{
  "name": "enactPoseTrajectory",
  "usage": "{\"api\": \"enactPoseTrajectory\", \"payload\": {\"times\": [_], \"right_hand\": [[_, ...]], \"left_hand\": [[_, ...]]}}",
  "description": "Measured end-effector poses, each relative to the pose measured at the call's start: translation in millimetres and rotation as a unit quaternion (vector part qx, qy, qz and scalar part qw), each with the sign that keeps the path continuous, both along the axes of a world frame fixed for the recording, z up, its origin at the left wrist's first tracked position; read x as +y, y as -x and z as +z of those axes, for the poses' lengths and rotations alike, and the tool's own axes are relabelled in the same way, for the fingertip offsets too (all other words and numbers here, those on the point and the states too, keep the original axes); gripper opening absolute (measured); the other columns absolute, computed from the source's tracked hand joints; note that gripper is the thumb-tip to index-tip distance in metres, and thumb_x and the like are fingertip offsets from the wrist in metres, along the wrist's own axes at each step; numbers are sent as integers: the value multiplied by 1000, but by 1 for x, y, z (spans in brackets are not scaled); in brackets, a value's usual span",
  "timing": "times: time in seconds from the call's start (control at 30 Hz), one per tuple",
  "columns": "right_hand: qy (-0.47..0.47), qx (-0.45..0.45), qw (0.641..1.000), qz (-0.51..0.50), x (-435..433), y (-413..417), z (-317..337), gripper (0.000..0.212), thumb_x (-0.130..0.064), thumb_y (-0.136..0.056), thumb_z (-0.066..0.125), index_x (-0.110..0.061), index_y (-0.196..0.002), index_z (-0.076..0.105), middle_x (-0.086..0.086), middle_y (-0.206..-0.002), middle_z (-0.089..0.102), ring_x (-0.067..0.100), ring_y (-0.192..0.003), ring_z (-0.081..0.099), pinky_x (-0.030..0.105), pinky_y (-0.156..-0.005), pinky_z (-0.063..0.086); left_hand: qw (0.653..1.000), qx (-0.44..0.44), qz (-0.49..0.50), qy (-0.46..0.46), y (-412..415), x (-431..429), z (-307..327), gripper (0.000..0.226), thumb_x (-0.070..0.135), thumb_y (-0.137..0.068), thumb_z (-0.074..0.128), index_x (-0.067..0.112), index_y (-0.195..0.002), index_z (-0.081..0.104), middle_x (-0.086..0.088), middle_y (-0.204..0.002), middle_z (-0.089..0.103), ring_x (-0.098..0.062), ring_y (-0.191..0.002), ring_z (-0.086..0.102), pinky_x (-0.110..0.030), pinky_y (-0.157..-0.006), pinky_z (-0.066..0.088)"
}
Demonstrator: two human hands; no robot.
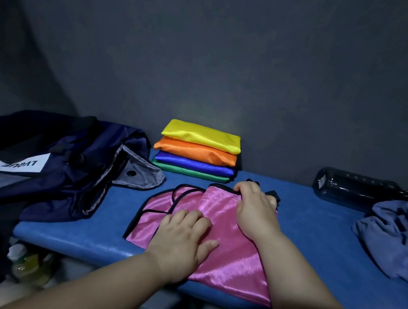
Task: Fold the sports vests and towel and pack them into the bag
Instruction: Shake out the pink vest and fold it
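Two bare forearms reach in from the near edge toward a shiny pink satin sports vest with black trim point(218, 221), which lies partly folded on a blue padded bench point(315, 231). The left hand point(184, 240) rests flat and open on the near-left part of the vest, pinning it down without gripping. The right hand point(255, 210) is curled at the far edge, its fingers pinching the black-trimmed hem. This fabric looks thin, light and slippery, so it will likely slide and spring open unless pressed flat; the trimmed edges and corners seem the surest places to hold. Just beyond the vest, against the dark wall, sits a neat stack of folded vests, yellow on orange on blue on green point(198, 150). To the left lies an open navy fabric bag with a white label point(46, 160), its mouth flap near the pink vest. At the far right a crumpled grey-blue towel point(398, 237) waits unfolded, touching a black cylindrical bottle point(355, 193) lying on its side behind it. Nothing blocks the path between vest and bag.
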State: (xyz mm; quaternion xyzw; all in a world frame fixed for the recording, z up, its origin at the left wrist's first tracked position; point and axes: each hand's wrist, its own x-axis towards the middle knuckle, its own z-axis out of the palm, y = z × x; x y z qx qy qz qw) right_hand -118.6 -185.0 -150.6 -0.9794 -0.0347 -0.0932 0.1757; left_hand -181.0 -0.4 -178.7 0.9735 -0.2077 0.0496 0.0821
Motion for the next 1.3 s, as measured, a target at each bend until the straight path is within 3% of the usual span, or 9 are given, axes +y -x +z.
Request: {"api": "enactPoseTrajectory", "payload": {"times": [0.2,0.37,0.43,0.5,0.67,0.8,1.0,1.17,1.3], "right_hand": [[0,27,998,-48,-7,-3,-9,33,-14,-92,52,-25,-120,39,-3,-112,63,19,-106,54,34,-93,26],[43,72,990,-117,-26,8,6,33,-9,-86,50,-24,-113,39,-4,-86,60,23,-86,56,35,-83,27],[65,106,979,-165,-42,15,14,30,-12,-85,49,-22,-113,42,-2,-91,61,24,-94,59,35,-84,30],[88,138,963,-215,-61,25,23,30,-16,-86,48,-21,-115,43,1,-101,62,25,-99,60,35,-82,35],[66,200,929,-304,-112,57,34,35,-20,-88,51,-13,-122,45,6,-103,60,26,-89,58,30,-66,43],[35,178,930,-320,-137,80,31,43,-29,-91,54,-12,-129,42,9,-118,61,29,-101,59,31,-71,43],[53,16,976,-212,-145,105,26,62,-55,-85,63,-25,-134,41,3,-134,49,27,-126,43,42,-100,39],[40,181,977,-103,-151,122,10,79,-70,-87,46,-40,-153,15,-9,-163,5,15,-150,-1,46,-116,11],[37,199,973,-109,-164,131,-5,69,-72,-91,30,-49,-151,4,-12,-163,0,12,-149,-10,45,-118,3]], "left_hand": [[999,22,-18,-39,-2,-2,9,83,68,-76,-6,32,-136,38,11,-138,38,-17,-123,35,-34,-101,28],[988,74,-82,-105,-14,-4,23,75,70,-84,9,30,-144,32,8,-147,34,-19,-132,29,-37,-110,23],[987,72,-101,-100,-17,-13,28,53,54,-98,31,31,-145,33,9,-150,33,-21,-137,24,-39,-113,15],[990,43,-112,-73,-16,-29,30,45,42,-100,31,32,-143,38,10,-150,35,-20,-139,23,-37,-113,10],[987,83,-139,6,-1,-85,25,82,71,-82,6,30,-150,28,7,-159,24,-18,-148,10,-37,-119,1],[977,139,-152,-52,-7,-110,10,71,66,-95,22,34,-155,0,9,-163,-7,-17,-149,-16,-45,-120,-11],[973,126,-154,-113,-19,-104,9,82,78,-85,7,36,-153,-6,12,-162,-13,-15,-148,-16,-50,-118,-12],[972,126,-160,-116,-22,-93,12,123,89,-42,-29,37,-153,-9,13,-161,-13,-15,-148,-16,-49,-118,-14],[974,122,-163,-96,-21,-91,7,127,91,-40,-31,39,-153,-7,15,-161,-12,-13,-148,-16,-47,-117,-15]]}}
